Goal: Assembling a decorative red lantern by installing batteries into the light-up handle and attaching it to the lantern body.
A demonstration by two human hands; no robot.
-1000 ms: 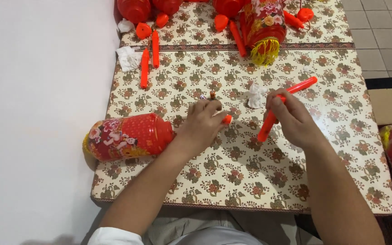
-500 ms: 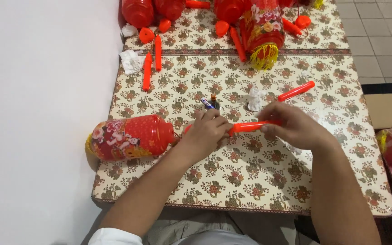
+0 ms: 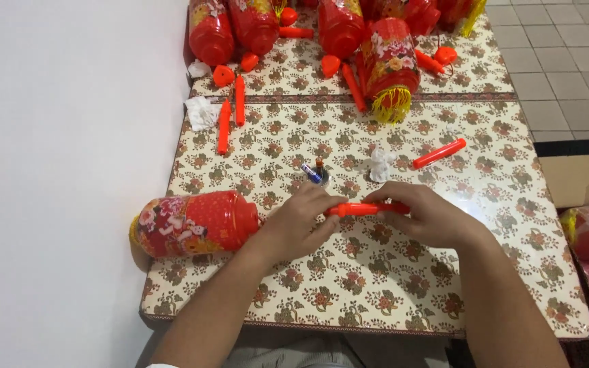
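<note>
Lying crosswise, the orange stick (image 3: 366, 208) was pinched at either end between the left hand (image 3: 299, 227) and right hand (image 3: 431, 217).

Two bare forearms, left hand (image 3: 299, 225), right hand (image 3: 429, 217), perhaps a white sleeve edge.

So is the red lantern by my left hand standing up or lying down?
Lying down. The red lantern rests on its side on the table, long axis running left to right, just beside the left hand.
</note>
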